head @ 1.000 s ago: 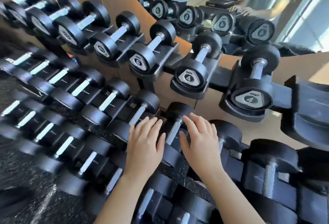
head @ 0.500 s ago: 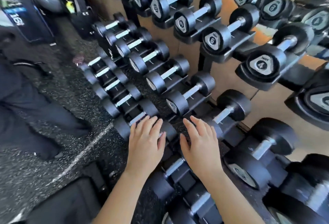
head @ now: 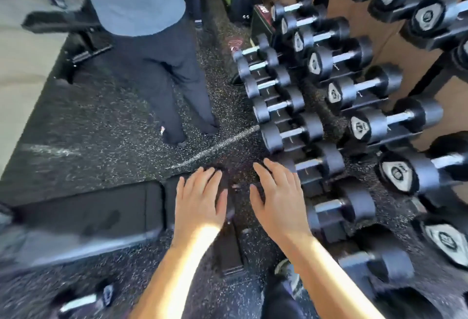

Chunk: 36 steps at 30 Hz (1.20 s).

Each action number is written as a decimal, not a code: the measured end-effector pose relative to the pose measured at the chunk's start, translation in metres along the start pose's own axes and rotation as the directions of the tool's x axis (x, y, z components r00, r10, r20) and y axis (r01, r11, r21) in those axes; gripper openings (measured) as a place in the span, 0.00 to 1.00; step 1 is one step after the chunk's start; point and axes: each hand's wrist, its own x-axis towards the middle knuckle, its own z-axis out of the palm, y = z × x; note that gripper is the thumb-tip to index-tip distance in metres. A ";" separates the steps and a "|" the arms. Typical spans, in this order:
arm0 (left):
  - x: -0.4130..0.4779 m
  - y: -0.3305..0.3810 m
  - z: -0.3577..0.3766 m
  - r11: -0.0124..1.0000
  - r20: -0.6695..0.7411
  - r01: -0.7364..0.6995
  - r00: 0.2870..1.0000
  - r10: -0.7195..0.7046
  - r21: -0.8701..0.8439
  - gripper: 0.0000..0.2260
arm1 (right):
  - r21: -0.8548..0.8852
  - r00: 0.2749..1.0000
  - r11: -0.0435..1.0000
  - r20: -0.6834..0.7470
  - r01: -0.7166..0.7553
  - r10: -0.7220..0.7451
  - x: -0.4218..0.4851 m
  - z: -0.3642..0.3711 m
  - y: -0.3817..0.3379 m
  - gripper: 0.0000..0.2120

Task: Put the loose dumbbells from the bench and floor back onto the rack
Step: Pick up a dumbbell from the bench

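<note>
Head view: left hand [head: 200, 198] and right hand [head: 278, 201] hovered apart — empty, fingers straight. Loose dumbbell [head: 83, 301] lay on floor [head: 114, 128].

Loose dumbbell [head: 84, 301] — black heads, chrome handle, blurred; lies on the floor [head: 101, 128], lower left. Rack [head: 430, 73] — tiered, racked dumbbells [head: 291, 132] seated in rows.
</note>
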 end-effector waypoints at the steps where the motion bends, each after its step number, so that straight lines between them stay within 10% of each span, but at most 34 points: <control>1: -0.016 -0.019 -0.009 1.000 -0.021 0.030 0.999 -0.029 0.008 0.19 | 0.018 1.000 1.000 0.019 0.022 -0.022 -0.006 0.007 -0.023 0.18; 17: -0.137 -0.208 -0.083 0.783 -0.236 0.622 0.759 -0.607 -0.012 0.20 | 0.235 0.840 0.846 0.156 0.479 -0.519 -0.015 0.105 -0.254 0.18; 36: -0.109 -0.399 -0.126 0.469 -0.375 0.883 0.423 -0.825 -0.035 0.17 | 0.469 0.472 0.521 0.228 0.713 -0.852 0.085 0.248 -0.462 0.19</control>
